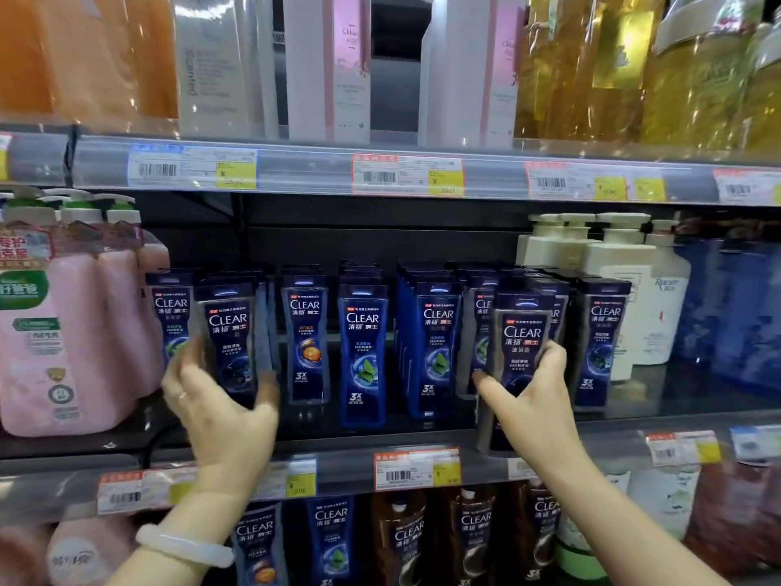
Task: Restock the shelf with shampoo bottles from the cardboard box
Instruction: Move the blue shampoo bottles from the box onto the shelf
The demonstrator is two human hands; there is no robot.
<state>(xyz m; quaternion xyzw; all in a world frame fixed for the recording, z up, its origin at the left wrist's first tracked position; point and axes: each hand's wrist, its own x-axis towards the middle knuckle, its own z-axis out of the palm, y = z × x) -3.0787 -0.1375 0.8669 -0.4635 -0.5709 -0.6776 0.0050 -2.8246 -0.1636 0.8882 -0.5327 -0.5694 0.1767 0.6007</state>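
Left hand (215,412) fingers (186,353) curl round a dark navy CLEAR shampoo bottle (230,344), upright at the left end of the middle shelf (338,452). Right hand (530,410) fingers (553,353) and thumb clamp a second dark grey-labelled CLEAR shampoo bottle (517,344), upright, overlapping the shelf's front edge. Between them stand rows of blue CLEAR bottles (363,353). Pale jade-like bangle (181,543) on left wrist. Pink pump bottles (72,332) at left, white pump bottles (634,289) at right.
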